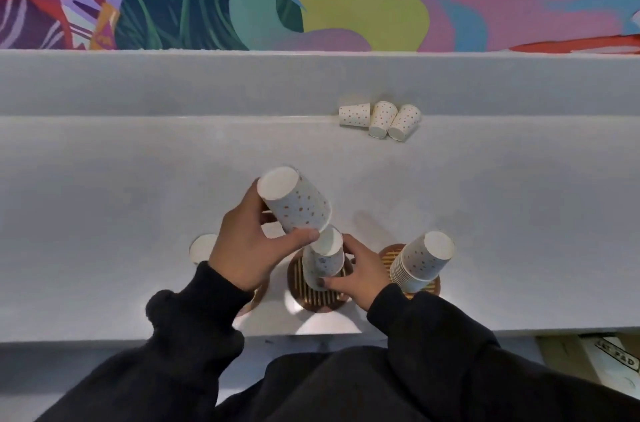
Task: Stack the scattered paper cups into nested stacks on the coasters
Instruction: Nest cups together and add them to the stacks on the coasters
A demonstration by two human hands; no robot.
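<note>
Left hand [247,248] closed around a white paper cup with orange and grey dots [296,202], held upside down and tilted in the air, mouth just over the base of the cup below. Right hand [358,278] wrapped by thumb and fingers around a short inverted stack of the same dotted cups [323,262], standing on the middle round brown ribbed coaster [317,297]. To the right, a taller nested stack of inverted dotted cups [420,264], leaning on a second brown ribbed coaster [389,257]. To the left, another cup base [202,248] half hidden behind the left wrist; a third coaster edge [254,300] mostly under the black sleeve [194,311]. Far back on the pale grey countertop [138,186], three loose dotted cups [381,118] lying on their sides, touching one another against the raised ledge [173,86]
</note>
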